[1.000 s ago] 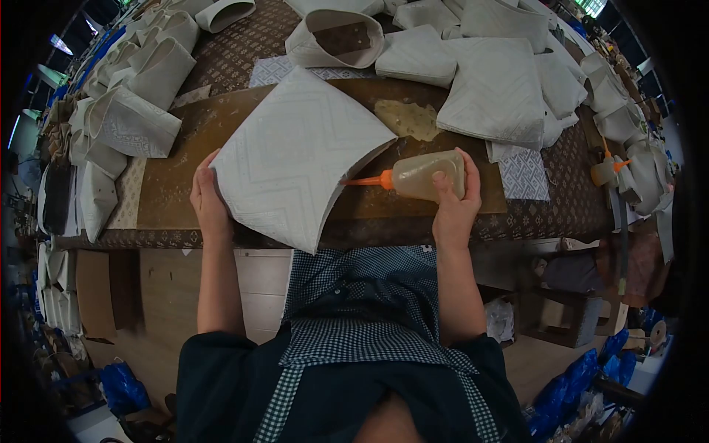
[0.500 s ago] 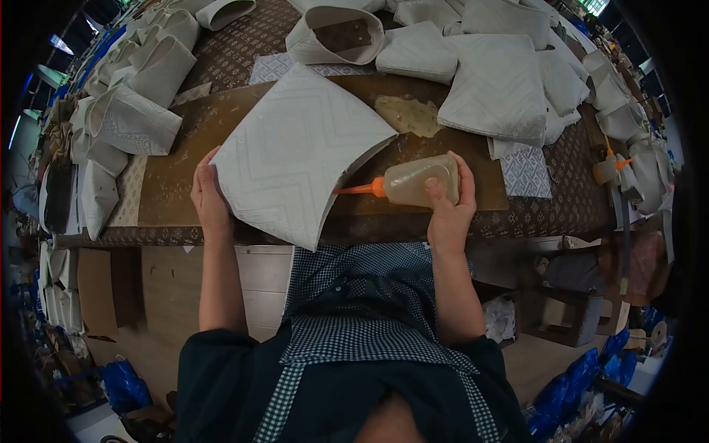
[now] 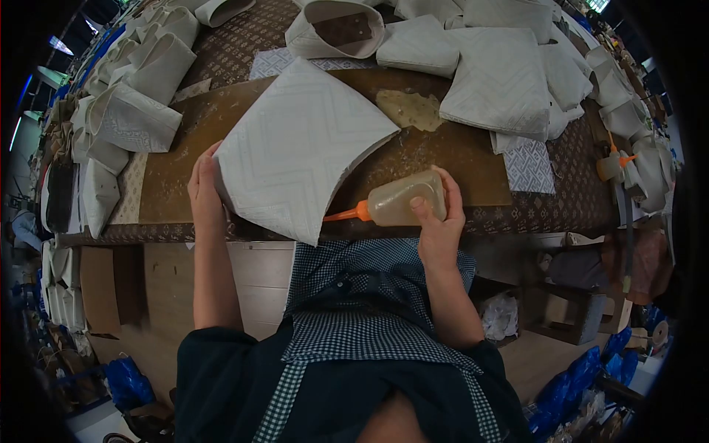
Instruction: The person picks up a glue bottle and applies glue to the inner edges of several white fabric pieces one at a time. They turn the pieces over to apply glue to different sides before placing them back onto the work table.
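Observation:
A white quilted piece with a zigzag pattern (image 3: 295,148) lies over the brown board, one corner pointing toward me. My left hand (image 3: 207,184) grips its left edge, the fingers partly hidden by it. In my right hand (image 3: 443,214) is a translucent squeeze bottle (image 3: 406,198), tipped on its side with its orange nozzle pointing left. The nozzle tip is at the piece's lower right edge, near the front corner. Behind the bottle, a yellowish patch of dried residue (image 3: 410,111) shows on the brown board (image 3: 177,177).
Stacked white pieces (image 3: 502,81) stand at the back right, and more white pieces (image 3: 133,118) line the left side. An open white loop-shaped piece (image 3: 334,28) sits at the back. Another orange-tipped bottle (image 3: 609,168) is at the far right.
My right hand and the bottle have moved left and slightly toward me, and the nozzle has slid along the edge toward the front corner. The white piece has shifted slightly.

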`<state>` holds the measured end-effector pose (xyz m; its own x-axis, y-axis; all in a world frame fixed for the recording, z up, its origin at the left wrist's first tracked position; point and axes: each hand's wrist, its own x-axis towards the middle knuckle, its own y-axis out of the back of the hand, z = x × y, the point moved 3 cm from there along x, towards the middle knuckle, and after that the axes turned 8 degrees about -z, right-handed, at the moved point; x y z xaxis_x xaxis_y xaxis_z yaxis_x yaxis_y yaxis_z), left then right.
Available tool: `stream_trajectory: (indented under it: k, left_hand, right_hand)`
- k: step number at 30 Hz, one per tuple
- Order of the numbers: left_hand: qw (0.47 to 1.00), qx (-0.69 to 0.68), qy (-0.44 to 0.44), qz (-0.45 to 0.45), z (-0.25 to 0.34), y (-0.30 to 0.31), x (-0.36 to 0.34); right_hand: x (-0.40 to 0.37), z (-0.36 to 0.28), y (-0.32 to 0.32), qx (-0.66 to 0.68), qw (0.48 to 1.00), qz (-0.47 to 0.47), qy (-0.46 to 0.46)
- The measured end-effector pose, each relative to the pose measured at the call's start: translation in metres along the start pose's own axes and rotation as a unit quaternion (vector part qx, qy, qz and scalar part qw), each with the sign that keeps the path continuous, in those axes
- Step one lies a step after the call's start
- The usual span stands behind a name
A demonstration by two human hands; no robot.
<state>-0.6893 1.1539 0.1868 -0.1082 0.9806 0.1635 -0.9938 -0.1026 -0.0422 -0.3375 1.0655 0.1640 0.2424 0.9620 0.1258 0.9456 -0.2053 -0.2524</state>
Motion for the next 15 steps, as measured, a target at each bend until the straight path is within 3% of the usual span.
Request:
stream_trajectory:
  k: [5,7,9,11,15]
  left_hand:
    - [0.973,0.193,0.01,-0.126,0.041,0.004,0.047]
    - [0.958,0.24,-0.013,-0.155,0.062,-0.019,0.071]
    - [0.945,0.261,0.019,-0.196,0.081,-0.062,0.088]
    - [0.898,0.369,-0.005,-0.239,0.075,-0.096,0.113]
    - [0.824,0.461,0.081,-0.32,0.03,-0.141,0.167]
  right_hand:
    - [-0.012,0.0,0.0,-0.015,0.999,-0.022,-0.033]
    - [-0.016,0.003,-0.001,-0.016,0.999,-0.034,-0.035]
    - [-0.019,0.005,-0.001,-0.013,0.999,-0.036,-0.035]
    - [-0.021,0.005,-0.002,-0.005,0.999,-0.029,-0.034]
    - [-0.023,0.0,0.002,-0.011,1.0,-0.018,-0.021]
